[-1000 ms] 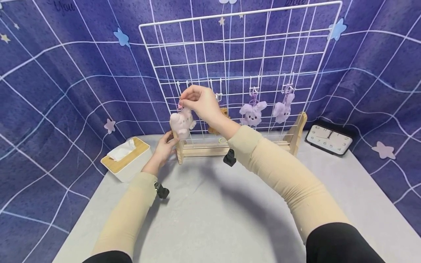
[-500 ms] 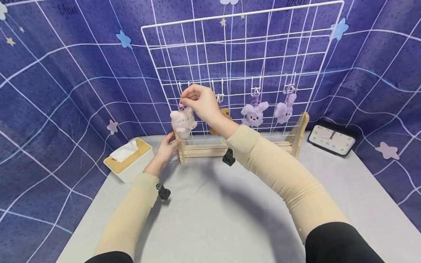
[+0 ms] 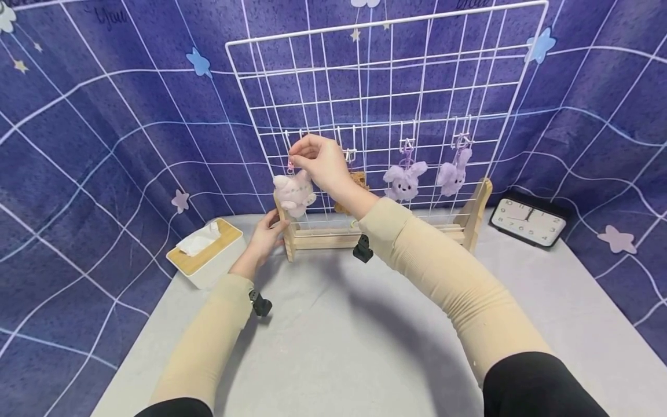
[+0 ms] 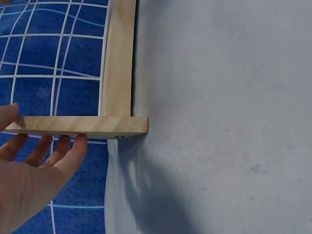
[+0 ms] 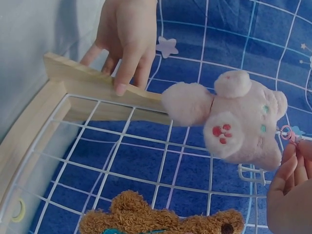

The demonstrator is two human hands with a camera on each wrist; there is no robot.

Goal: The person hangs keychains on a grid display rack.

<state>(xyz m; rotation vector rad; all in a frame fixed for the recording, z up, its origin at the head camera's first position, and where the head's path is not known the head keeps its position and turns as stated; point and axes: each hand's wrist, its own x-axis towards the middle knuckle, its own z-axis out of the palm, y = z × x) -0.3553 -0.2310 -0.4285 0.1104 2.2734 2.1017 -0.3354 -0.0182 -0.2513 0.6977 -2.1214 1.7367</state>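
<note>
A pale pink plush cat keychain (image 3: 295,194) hangs by its pink clasp (image 5: 288,132) at the left end of a white wire grid rack. My right hand (image 3: 325,165) pinches that clasp between thumb and fingertips, close to a white hook (image 5: 252,174). Whether the clasp touches a hook cannot be told. Lower down, my left hand (image 4: 29,180) grips the rack's wooden side support (image 4: 73,125), thumb on one side and fingers on the other. In the right wrist view the plush cat covers part of this support.
Two purple plush bunnies (image 3: 403,182) (image 3: 454,172) hang farther right on the grid (image 3: 388,61). A brown plush bear (image 5: 131,214) hangs partly behind my right wrist. A tissue box (image 3: 224,240) stands left, a clock (image 3: 528,222) right. A yellow-green ring (image 5: 19,210) shows near the wooden base.
The plush cat has turned a little and swung slightly right under my right hand. My left hand keeps its hold on the wooden support. The head view has shifted slightly.
</note>
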